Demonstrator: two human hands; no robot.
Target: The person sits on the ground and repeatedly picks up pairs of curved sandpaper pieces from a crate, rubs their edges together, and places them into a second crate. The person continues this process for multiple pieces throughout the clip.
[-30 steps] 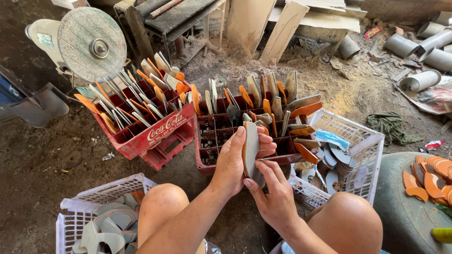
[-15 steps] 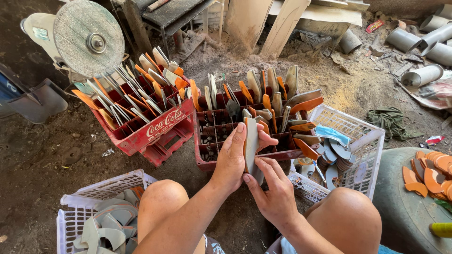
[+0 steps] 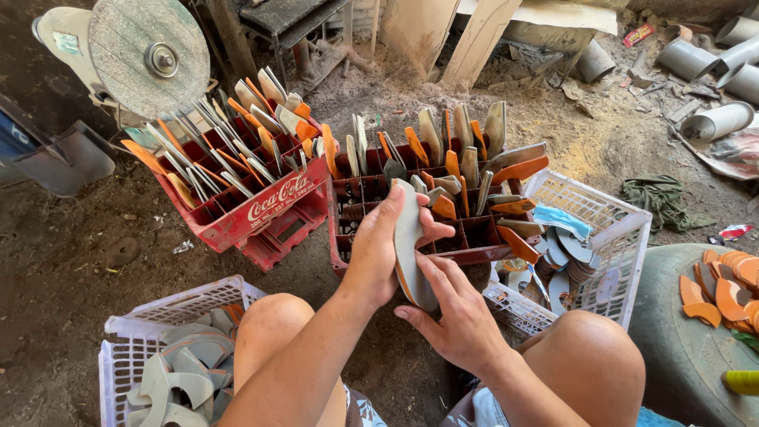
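Curved blade [image 3: 411,245] held in left hand [image 3: 375,257]: matt grey plastic, dusty, orange underside. Bottle crates [image 3: 261,209] beyond the hand: glossy red plastic, scuffed. Baskets [image 3: 601,237]: white plastic lattice. Grinding disc [image 3: 148,55]: rough, gritty. Floor [image 3: 71,253]: bare dirt.

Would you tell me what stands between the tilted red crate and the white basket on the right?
In the head view, a dark red crate of grey and orange blades.
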